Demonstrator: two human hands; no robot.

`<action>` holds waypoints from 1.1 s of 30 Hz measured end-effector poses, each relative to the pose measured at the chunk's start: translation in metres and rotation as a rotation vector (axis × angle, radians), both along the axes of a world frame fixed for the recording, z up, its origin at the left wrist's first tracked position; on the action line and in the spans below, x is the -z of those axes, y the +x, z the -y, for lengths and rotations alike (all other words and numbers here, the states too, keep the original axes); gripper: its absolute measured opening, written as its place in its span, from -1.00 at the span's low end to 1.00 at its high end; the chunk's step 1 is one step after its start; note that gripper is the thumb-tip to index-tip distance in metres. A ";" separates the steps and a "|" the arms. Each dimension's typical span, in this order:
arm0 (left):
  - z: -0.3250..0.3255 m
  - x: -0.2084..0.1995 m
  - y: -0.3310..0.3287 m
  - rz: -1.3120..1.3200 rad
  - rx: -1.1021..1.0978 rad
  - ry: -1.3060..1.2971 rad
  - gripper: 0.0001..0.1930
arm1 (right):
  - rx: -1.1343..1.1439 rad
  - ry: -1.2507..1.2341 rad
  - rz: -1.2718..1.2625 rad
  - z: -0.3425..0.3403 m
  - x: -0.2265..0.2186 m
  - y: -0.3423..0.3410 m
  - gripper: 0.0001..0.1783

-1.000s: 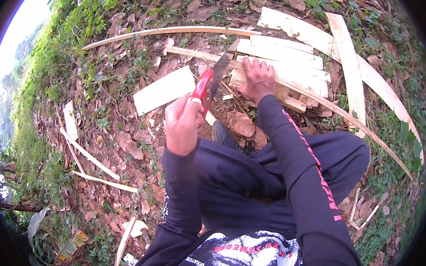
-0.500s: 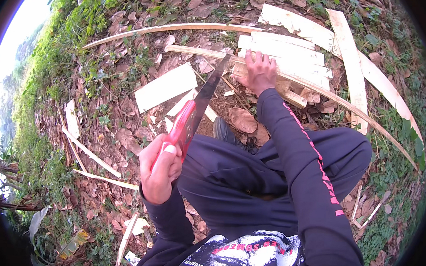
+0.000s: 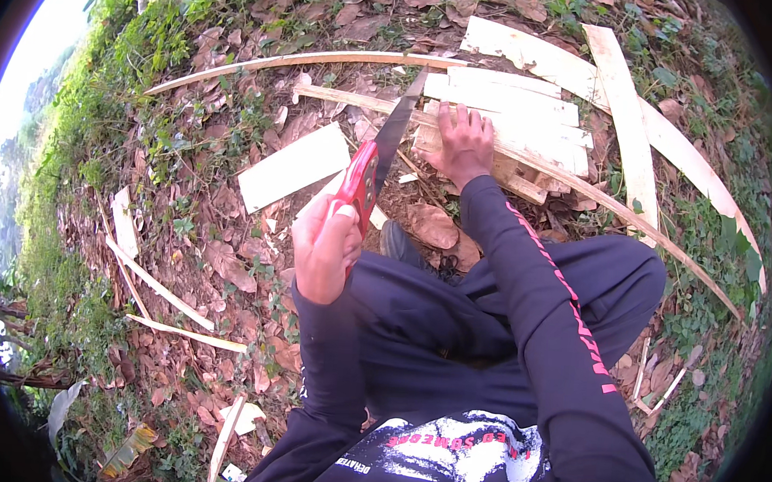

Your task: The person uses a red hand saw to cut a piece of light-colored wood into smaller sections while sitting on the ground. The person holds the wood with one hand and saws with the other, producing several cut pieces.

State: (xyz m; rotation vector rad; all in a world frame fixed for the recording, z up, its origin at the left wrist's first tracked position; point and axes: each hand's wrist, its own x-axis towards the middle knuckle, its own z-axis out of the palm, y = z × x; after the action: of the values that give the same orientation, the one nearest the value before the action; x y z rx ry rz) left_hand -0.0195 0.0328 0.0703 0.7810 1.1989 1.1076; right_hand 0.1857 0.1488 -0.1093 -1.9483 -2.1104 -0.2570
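Note:
In my left hand (image 3: 323,248) is a hand saw (image 3: 359,180), my fingers closed around its red handle. The dark blade points away from me and crosses a long, narrow wooden strip (image 3: 581,185) just left of my right hand; whether the teeth touch the wood I cannot tell. My right hand (image 3: 463,147) rests on that strip, fingers bent over its far side, against a stack of pale boards (image 3: 520,104). The strip lies slantwise over the near part of the stack, and both its ends stick out beyond it.
A loose rectangular board (image 3: 292,168) lies left of the stack. A curved strip (image 3: 273,58) and long planks (image 3: 623,122) lie beyond and to the right. Thin offcuts (image 3: 161,286) are scattered at left on leaf-strewn ground. My shoe (image 3: 399,244) is close below the stack.
My left hand has pushed the saw forward and to the right, so the blade now reaches past the strip. My right hand keeps its place on the wood.

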 end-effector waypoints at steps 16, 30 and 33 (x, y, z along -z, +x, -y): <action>0.111 0.045 -0.067 0.329 -0.291 0.426 -0.57 | 0.046 0.059 -0.332 0.093 -0.042 0.070 -0.45; 0.112 0.070 -0.092 0.284 -0.231 0.312 -0.66 | 0.020 -0.095 -0.506 0.133 -0.038 0.094 -0.68; 0.112 0.073 -0.100 0.303 -0.220 0.296 -0.68 | 0.025 -0.161 -0.535 0.133 -0.041 0.091 -0.67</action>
State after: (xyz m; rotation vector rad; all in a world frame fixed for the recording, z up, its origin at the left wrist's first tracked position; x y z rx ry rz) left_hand -0.1197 -0.0796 -0.0031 0.6822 0.8887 1.5501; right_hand 0.2768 0.0155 -0.0683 -1.8583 -1.7935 0.4017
